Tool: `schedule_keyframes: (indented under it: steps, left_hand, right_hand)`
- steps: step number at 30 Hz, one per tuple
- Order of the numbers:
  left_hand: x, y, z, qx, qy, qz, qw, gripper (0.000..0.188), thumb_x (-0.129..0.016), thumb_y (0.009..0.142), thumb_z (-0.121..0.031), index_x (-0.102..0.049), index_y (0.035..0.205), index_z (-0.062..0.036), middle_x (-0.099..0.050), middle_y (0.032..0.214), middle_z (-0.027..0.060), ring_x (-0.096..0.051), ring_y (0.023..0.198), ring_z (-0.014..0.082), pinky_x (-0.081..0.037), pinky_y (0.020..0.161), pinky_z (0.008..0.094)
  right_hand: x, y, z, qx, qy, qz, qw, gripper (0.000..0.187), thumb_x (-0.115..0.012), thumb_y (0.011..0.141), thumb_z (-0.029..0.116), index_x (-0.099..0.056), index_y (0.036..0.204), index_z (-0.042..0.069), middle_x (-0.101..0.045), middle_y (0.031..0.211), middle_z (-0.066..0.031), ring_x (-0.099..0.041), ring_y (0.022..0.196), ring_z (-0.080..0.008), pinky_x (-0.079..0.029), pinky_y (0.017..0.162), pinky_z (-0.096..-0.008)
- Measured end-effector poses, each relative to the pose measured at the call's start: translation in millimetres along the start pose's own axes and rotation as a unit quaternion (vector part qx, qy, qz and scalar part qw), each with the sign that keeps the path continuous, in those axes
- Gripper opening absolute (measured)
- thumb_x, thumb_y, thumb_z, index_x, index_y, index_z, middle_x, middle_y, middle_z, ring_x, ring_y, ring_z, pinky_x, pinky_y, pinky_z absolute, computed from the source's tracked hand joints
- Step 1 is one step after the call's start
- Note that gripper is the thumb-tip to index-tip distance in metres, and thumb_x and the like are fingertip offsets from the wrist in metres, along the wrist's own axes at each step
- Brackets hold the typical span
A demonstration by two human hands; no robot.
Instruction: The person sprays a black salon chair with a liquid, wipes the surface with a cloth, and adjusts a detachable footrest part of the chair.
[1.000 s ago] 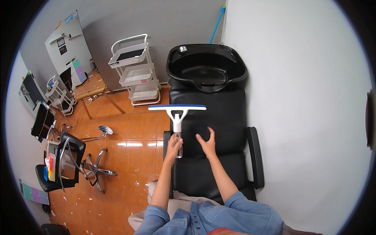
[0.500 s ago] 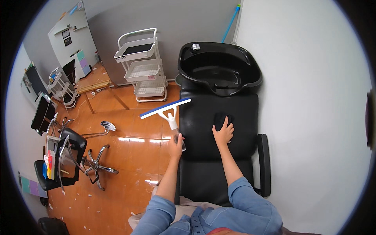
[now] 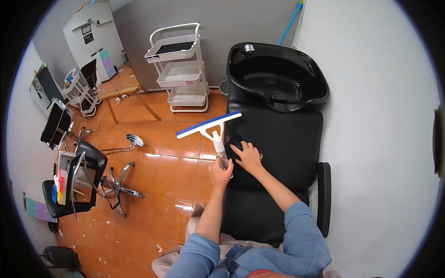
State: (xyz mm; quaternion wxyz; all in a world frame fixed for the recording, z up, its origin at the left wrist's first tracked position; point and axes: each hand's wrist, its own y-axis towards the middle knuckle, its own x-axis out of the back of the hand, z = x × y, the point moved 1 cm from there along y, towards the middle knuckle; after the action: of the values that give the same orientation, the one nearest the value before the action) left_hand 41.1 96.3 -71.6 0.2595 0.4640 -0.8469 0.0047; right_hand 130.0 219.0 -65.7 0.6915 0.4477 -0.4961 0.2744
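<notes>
My left hand (image 3: 220,173) is closed round the clear bottle-like handle of a spray squeegee (image 3: 217,139), beside the left edge of the black shampoo chair (image 3: 287,139). The squeegee's white head with its blue blade points away from me, reaching over the floor and the chair's edge. My right hand (image 3: 249,159) lies on the chair's backrest near that same edge, thumb apart from the fingers. Beneath it is a black cloth (image 3: 239,149), mostly covered by the hand and hard to tell from the black upholstery.
A black wash basin (image 3: 278,76) with a chrome fitting stands at the chair's far end. Left of it is a white three-tier trolley (image 3: 183,74). A black armrest (image 3: 323,199) runs along the right, near a white wall. Wheeled salon chairs (image 3: 92,157) stand at left on the orange tiles.
My right hand has slid leftward with the cloth, from the middle of the backrest to its left edge, close to my left hand. The whole view has shifted slightly.
</notes>
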Motion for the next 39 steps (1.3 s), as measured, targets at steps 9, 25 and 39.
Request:
schedule_keyframes:
  steps: [9,25,39]
  left_hand:
    - [-6,-1,-6,-0.040,0.048,-0.020,0.998,0.025,-0.070,0.073,-0.029,-0.057,0.077,-0.0073,-0.062,0.068,0.0092,-0.059,0.065,0.0290,-0.041,0.071,0.0389]
    - [-2,-1,-5,-0.009,0.036,-0.010,0.999,0.026,-0.071,0.071,-0.026,-0.063,0.084,-0.0050,-0.063,0.072,0.0129,-0.059,0.071,0.0312,-0.044,0.069,0.0427]
    - [-2,0,-2,-0.041,0.035,-0.033,0.998,0.027,-0.070,0.071,-0.025,-0.063,0.086,-0.0027,-0.063,0.071,0.0139,-0.059,0.068,0.0321,-0.045,0.068,0.0432]
  right_hand:
    - [16,52,-24,-0.067,-0.068,-0.084,0.992,0.064,-0.077,0.061,0.018,-0.057,0.121,0.027,-0.044,0.134,-0.0047,-0.052,0.094,-0.0242,-0.046,0.068,-0.0353]
    - [1,25,-17,0.024,-0.080,-0.085,0.993,0.055,-0.069,0.064,0.011,-0.062,0.116,0.027,-0.049,0.131,-0.0018,-0.050,0.094,-0.0237,-0.042,0.066,-0.0347]
    - [-5,-3,25,0.034,-0.021,-0.071,0.997,0.048,-0.065,0.069,0.015,-0.061,0.116,0.025,-0.048,0.133,-0.0038,-0.051,0.091,-0.0244,-0.043,0.066,-0.0345]
